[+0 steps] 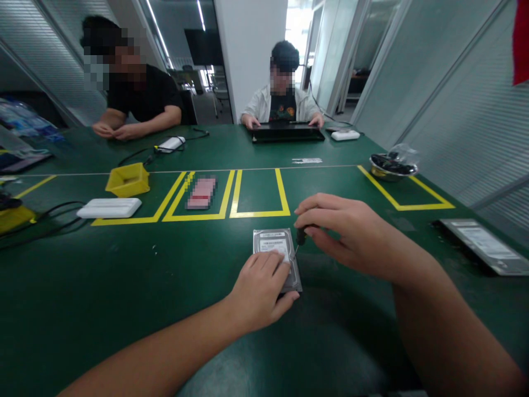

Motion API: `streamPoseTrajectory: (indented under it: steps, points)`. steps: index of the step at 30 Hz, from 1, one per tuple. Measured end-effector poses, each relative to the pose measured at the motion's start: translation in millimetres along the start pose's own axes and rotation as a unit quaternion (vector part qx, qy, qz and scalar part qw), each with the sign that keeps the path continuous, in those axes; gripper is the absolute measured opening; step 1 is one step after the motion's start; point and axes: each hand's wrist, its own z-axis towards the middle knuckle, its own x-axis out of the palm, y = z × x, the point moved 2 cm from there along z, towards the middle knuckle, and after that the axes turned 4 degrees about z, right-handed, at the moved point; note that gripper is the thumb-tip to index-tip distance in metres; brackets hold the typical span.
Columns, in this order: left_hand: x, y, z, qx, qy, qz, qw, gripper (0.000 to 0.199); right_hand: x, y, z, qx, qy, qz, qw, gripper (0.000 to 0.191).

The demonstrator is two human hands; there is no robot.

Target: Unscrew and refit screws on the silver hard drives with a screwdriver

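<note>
1. Clearly, the left hand [260, 284] lies over the flat silver metal hard drive with a white label [268, 235], fingers extended and close together on its top, thumb set apart by the near edge.
2. The drive lies on the dark green tabletop [124, 286], in front of the person, its far end uncovered.
3. The right hand [351, 234] pinches the small dark-handled screwdriver [301, 237] between thumb and fingers. The thin metal shaft slants down to the drive's top, near its right edge.
4. Well to the right lies a larger silver and black drive with a white label [490, 240]; beyond it stands a round metal bowl [384, 174] holding dark items and clear plastic.
5. Beyond the hands, yellow tape outlines [260, 214] mark the tabletop, and a pixelated pink rectangular item [201, 193] lies inside one of them.
6. On the left are an open yellow plastic bin [128, 186] and, nearer, a long white plastic block [109, 208] beside black cables.
7. Across the table, a person in a light jacket [285, 99] has both hands on a flat black panel [287, 134]; a person in a black shirt [144, 96] rests both forearms on the table.
</note>
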Motion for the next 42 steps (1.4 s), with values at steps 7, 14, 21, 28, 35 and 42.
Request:
streamPoseTrajectory:
  steps: [7, 14, 21, 28, 35, 42]
  points:
    - [-0.2, 1.1, -1.5, -0.001, 0.002, -0.006, 1.0, 0.044, -0.8, -2.8, -2.3, 0.054, -0.014, -0.054, 0.997, 0.018]
    - [-0.3, 1.5, -2.2, -0.002, 0.011, -0.003, 1.0, 0.045, -0.9, -3.8, -0.5, 0.077, -0.035, -0.079, 0.993, 0.012]
    - [-0.3, 1.8, -1.8, 0.0, 0.006, -0.002, 1.0, 0.045, -0.6, -5.9, -3.6, 0.036, -0.009, -0.019, 0.999, 0.019]
    - [-0.3, 1.0, -1.1, 0.002, 0.003, -0.001, 1.0, 0.045, -1.1, -6.4, -1.9, 0.066, -0.022, -0.051, 0.996, 0.017]
    - [0.1, 1.0, -0.6, 0.0, 0.006, -0.005, 1.0, 0.045, 0.0, -11.7, -5.5, 0.032, -0.028, -0.018, 0.999, 0.03]
    - [0.6, 1.2, -1.4, -0.001, -0.001, -0.007, 1.0, 0.044, -3.8, -6.4, -3.7, 0.02, -0.026, -0.035, 0.999, 0.026]
